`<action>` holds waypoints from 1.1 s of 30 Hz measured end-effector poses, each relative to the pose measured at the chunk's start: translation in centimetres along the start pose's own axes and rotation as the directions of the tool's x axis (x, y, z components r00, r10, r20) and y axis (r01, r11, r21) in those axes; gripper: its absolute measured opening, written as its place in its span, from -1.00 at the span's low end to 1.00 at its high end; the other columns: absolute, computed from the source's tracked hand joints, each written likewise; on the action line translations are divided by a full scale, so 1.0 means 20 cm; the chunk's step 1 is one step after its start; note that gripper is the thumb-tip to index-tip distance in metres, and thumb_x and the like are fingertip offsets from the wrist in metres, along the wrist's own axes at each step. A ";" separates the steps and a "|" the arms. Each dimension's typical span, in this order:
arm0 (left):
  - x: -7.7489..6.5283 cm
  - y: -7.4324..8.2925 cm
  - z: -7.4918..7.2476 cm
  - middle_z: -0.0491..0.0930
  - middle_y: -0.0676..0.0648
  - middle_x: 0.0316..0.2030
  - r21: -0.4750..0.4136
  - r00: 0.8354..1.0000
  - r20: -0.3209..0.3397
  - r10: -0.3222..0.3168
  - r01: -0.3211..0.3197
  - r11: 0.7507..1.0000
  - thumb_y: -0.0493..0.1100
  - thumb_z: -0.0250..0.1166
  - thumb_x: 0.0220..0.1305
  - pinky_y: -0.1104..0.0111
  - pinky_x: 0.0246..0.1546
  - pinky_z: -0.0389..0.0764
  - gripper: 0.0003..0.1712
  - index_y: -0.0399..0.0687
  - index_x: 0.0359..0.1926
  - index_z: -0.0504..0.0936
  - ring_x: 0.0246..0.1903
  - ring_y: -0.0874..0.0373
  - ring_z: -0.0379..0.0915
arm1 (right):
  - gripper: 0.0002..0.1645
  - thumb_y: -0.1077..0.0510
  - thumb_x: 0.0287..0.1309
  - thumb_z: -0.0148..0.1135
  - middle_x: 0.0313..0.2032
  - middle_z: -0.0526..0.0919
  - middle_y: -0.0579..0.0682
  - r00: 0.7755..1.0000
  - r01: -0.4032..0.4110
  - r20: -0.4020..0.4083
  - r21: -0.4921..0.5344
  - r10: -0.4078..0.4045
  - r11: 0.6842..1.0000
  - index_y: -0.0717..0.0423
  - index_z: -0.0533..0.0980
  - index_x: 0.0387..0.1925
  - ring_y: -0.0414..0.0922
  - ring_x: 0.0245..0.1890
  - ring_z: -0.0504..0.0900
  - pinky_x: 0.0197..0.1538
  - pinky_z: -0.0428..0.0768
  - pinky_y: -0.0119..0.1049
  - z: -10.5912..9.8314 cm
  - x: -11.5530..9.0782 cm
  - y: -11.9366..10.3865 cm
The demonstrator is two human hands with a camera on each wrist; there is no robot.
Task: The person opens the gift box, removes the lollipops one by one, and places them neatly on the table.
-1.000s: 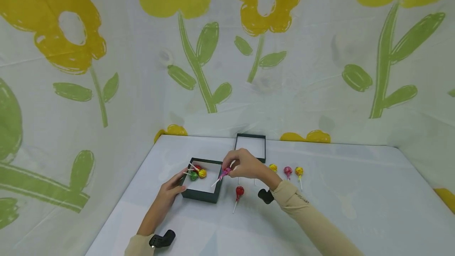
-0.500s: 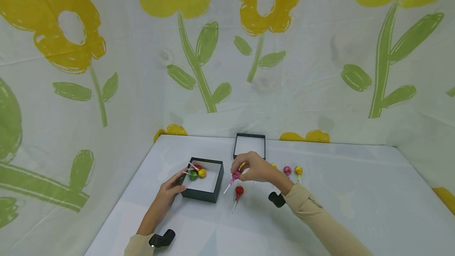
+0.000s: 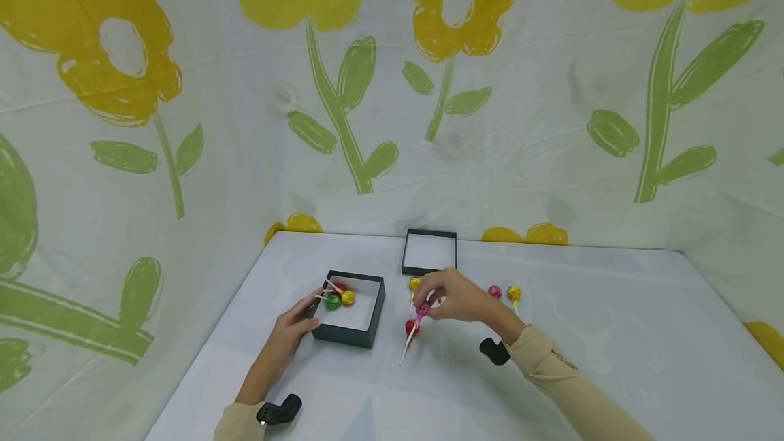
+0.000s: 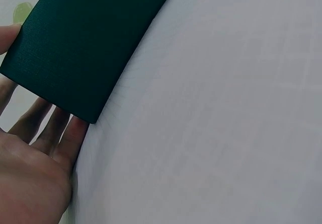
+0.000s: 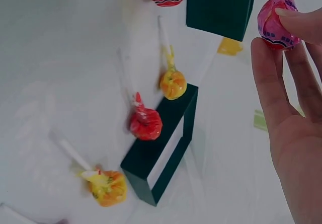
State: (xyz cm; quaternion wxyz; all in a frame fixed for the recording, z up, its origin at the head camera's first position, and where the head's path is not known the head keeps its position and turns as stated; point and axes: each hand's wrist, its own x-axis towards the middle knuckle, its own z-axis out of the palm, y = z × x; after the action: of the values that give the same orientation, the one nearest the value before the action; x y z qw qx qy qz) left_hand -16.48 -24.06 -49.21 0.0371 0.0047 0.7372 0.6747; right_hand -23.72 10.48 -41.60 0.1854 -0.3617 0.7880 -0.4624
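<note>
My left hand (image 3: 290, 325) holds the near-left corner of a dark green box (image 3: 344, 336), thumb at the front wall and fingers along the left side. Inside the box, toward its left, lie a green lollipop (image 3: 333, 302), a yellow lollipop (image 3: 348, 298) and a partly covered red one, sticks pointing left. Right of the box, my right hand (image 3: 456, 298) pinches a pink lollipop (image 5: 274, 22) by its wrapped head. Its stick slants down and overlaps a red lollipop (image 3: 410, 325) on the table in the head view. The left wrist view shows the box's green wall (image 4: 85, 48) against the fingers.
The shallow green-edged lid (image 3: 419, 271) lies behind the right hand. Near it are a yellow lollipop (image 5: 173, 84), a red lollipop (image 5: 146, 123) and another yellow one (image 5: 108, 188). Farther right lies a pink-wrapped lollipop (image 3: 495, 291). A flowered cloth (image 3: 527, 175) rises behind the table.
My right hand has moved right, away from above the box's right edge, with the pink lollipop still pinched. The left hand and the box have stayed in place.
</note>
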 end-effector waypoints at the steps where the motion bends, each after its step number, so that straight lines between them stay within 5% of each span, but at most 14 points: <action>1: 0.00 0.00 0.00 0.07 -0.05 0.42 -0.002 1.000 -0.003 -0.001 0.001 1.000 -0.27 0.14 0.28 0.10 0.37 -0.12 -0.35 -0.10 0.39 0.23 0.43 0.02 -0.25 | -0.77 0.45 -0.02 0.29 -0.25 0.62 -0.04 1.000 0.001 0.002 0.002 -0.001 1.000 0.11 0.66 -0.37 -0.08 -0.22 0.59 -0.07 0.61 -0.14 0.00 -0.01 0.01; 22: 0.00 0.01 0.01 0.07 -0.05 0.42 -0.009 1.000 -0.006 -0.004 0.004 1.000 -0.28 0.12 0.30 0.10 0.38 -0.14 -0.37 -0.09 0.38 0.24 0.44 0.03 -0.25 | -0.80 0.48 -0.06 0.29 -0.30 0.63 -0.10 0.998 -0.053 0.039 -0.036 0.054 0.998 0.21 0.66 -0.36 -0.09 -0.22 0.57 -0.07 0.62 -0.14 0.02 -0.10 0.11; 33: 0.00 0.01 0.01 0.14 -0.02 0.39 -0.014 0.999 -0.018 -0.026 0.026 1.000 -0.28 0.11 0.29 0.07 0.37 -0.09 -0.36 -0.11 0.38 0.23 0.42 0.02 -0.17 | -0.73 0.47 -0.06 0.28 -0.35 0.63 -0.19 0.992 -0.058 0.106 -0.152 0.074 0.987 0.08 0.66 -0.38 -0.20 -0.27 0.57 -0.14 0.61 -0.36 0.04 -0.09 0.21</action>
State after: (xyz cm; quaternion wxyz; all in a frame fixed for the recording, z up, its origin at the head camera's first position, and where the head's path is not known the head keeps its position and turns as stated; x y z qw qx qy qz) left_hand -16.57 -23.86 -48.98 0.0392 -0.0114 0.7330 0.6791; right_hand -23.66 12.71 -45.74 0.2169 -0.3734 0.8202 -0.3752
